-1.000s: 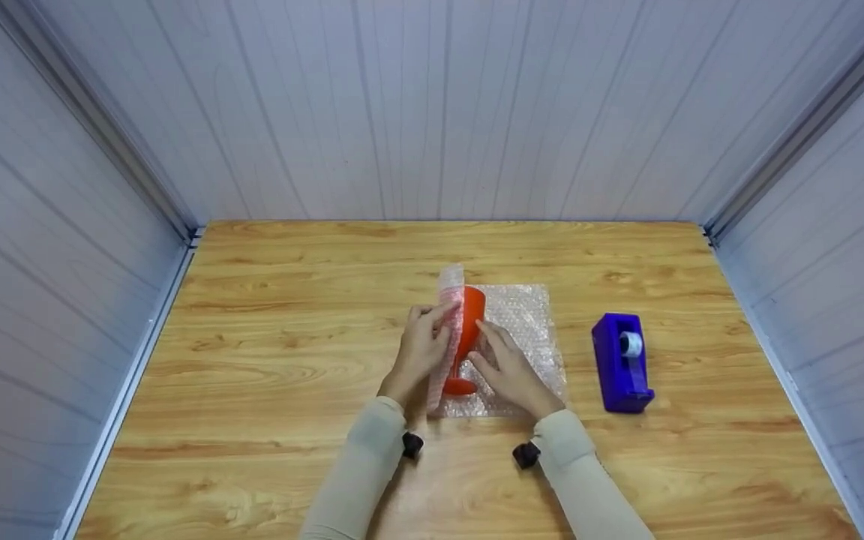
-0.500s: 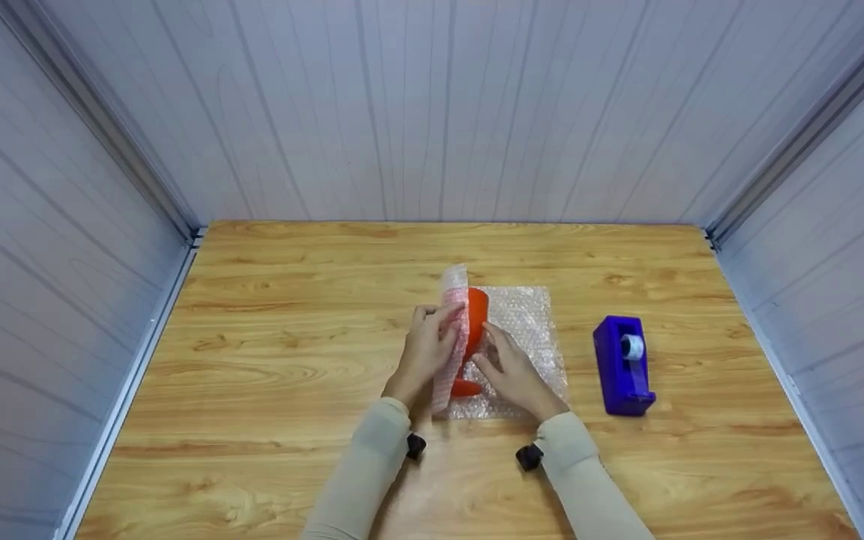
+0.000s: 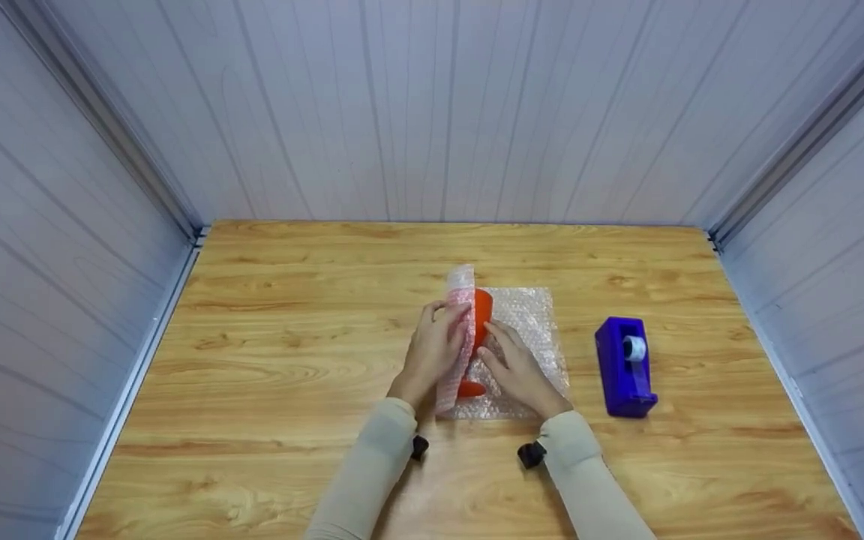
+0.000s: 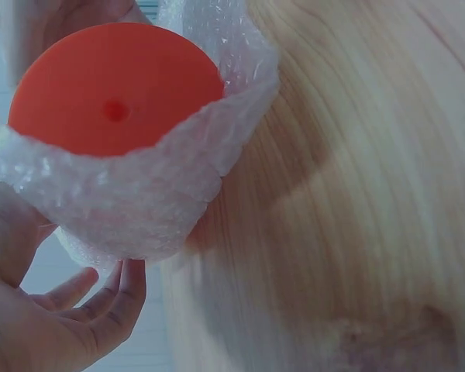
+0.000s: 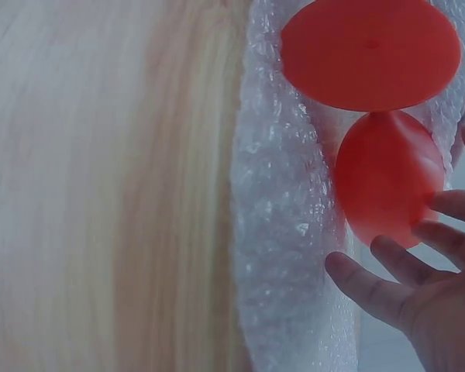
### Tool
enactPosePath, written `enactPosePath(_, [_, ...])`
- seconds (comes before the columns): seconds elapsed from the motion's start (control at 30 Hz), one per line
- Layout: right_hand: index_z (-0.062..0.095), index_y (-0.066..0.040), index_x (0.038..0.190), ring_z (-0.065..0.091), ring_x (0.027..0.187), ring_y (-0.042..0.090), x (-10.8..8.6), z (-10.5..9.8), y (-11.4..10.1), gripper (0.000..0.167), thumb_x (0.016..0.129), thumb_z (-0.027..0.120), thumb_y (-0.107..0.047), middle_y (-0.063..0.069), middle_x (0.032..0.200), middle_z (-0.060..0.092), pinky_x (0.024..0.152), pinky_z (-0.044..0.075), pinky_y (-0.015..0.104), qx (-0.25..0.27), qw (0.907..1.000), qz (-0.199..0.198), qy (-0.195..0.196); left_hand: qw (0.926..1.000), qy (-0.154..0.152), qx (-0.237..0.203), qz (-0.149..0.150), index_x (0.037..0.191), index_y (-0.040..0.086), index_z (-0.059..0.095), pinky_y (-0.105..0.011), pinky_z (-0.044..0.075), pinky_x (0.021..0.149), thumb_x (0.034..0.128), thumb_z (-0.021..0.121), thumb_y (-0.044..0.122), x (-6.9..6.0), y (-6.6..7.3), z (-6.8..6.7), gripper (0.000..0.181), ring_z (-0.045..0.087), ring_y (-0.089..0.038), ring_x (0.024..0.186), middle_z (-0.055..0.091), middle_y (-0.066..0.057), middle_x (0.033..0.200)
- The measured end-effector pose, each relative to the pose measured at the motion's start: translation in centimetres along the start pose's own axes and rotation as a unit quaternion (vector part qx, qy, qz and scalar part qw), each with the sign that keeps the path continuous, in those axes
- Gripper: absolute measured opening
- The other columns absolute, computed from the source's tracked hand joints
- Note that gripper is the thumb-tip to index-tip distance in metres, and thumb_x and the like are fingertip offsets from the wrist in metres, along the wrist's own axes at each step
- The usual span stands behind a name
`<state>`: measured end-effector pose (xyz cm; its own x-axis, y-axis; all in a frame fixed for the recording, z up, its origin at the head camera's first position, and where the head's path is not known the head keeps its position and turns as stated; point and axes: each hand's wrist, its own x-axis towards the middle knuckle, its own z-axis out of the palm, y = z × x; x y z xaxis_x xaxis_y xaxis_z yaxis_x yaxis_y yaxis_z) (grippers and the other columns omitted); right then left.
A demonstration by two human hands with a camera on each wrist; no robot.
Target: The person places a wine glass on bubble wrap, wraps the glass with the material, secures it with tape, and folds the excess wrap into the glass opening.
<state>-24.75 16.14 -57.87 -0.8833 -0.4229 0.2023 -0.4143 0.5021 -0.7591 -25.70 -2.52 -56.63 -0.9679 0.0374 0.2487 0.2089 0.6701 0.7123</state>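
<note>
An orange plastic goblet (image 3: 483, 313) lies on its side on a sheet of bubble wrap (image 3: 528, 326), base toward the person. My left hand (image 3: 429, 349) holds the sheet's raised left part over the goblet's left side, its fingers bent around the wrap (image 4: 139, 205) in the left wrist view. My right hand (image 3: 520, 371) is at the goblet's right side, fingers extended and fingertips touching the bowl (image 5: 387, 186). In the left wrist view the round base (image 4: 116, 85) faces the camera. The wrap hides the goblet's left side and most of its stem.
A blue tape dispenser (image 3: 625, 367) with a roll of clear tape stands right of the wrap. Beneath everything is a wood-grain table (image 3: 289, 337), with pale panel walls (image 3: 439, 112) at the back and both sides.
My left hand has moved slightly right, bringing the raised wrap further over the goblet. Less of the bowl and stem shows. The right hand has stayed against the bowl.
</note>
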Motion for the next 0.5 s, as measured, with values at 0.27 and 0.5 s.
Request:
enactPosePath(0.27, [0.036, -0.013, 0.156, 0.048, 0.130, 0.037, -0.02, -0.42, -0.30, 0.057, 0.104, 0.056, -0.028, 0.018, 0.150, 0.041, 0.105, 0.041, 0.051, -0.008, 0.9997, -0.019, -0.014, 0.9979, 0.026, 0.031, 0.050, 0.133, 0.016, 0.066, -0.049, 0.051, 0.093, 0.0959, 0.067, 0.013, 0.00, 0.14, 0.23, 0.038, 0.059, -0.036, 0.113, 0.056, -0.021, 0.128])
enactPosePath(0.5, [0.043, -0.011, 0.153, 0.050, 0.128, 0.037, 0.04, -0.40, -0.28, 0.052, 0.104, 0.056, -0.021, 0.022, 0.147, 0.042, 0.101, 0.047, 0.048, -0.015, 0.9992, -0.037, -0.004, 0.9979, 0.023, 0.037, 0.049, 0.134, 0.016, 0.065, -0.050, 0.050, 0.094, 0.0971, 0.066, 0.018, 0.03, 0.40, 0.34, 0.037, 0.059, -0.037, 0.112, 0.056, -0.021, 0.130])
